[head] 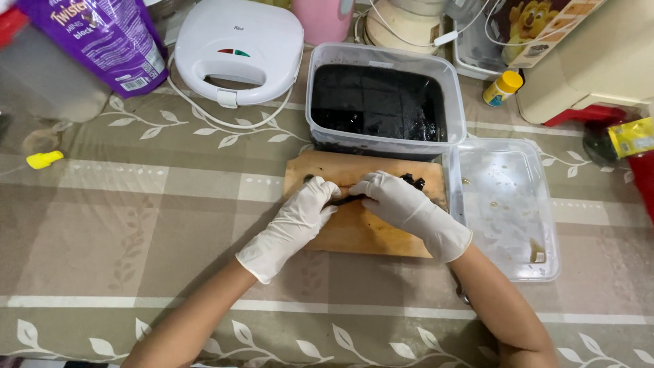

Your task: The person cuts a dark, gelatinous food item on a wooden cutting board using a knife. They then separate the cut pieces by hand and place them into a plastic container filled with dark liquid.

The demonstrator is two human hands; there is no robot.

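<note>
A wooden cutting board (361,235) is laid on a tabletop (136,225) covered by a beige cloth with a leaf pattern, and both hands, gloved in white, are brought together over its upper half. The left hand (300,215) and the right hand (398,201) are pressed close on a small dark piece of jelly (346,199), which is pinched between the fingertips where the two hands meet; only a thin strip of it is seen, so its shape cannot be told. A few more dark bits (413,181) are left on the board just beside the right hand, near the board's far edge. Directly behind the board, touching its far side, a clear plastic tub (381,102) is set, filled with black jelly that is scored into squares. To the right of the board, a clear lid (507,204) is laid flat, with scattered crumbs on it. Further back, a white sandwich maker (238,48) is placed with its cord looped on the cloth, and a purple packet (102,41) is seen at the far left corner. A small yellow bottle (503,87) is stood to the right of the tub, and a small yellow object (44,159) is left at the left edge.
</note>
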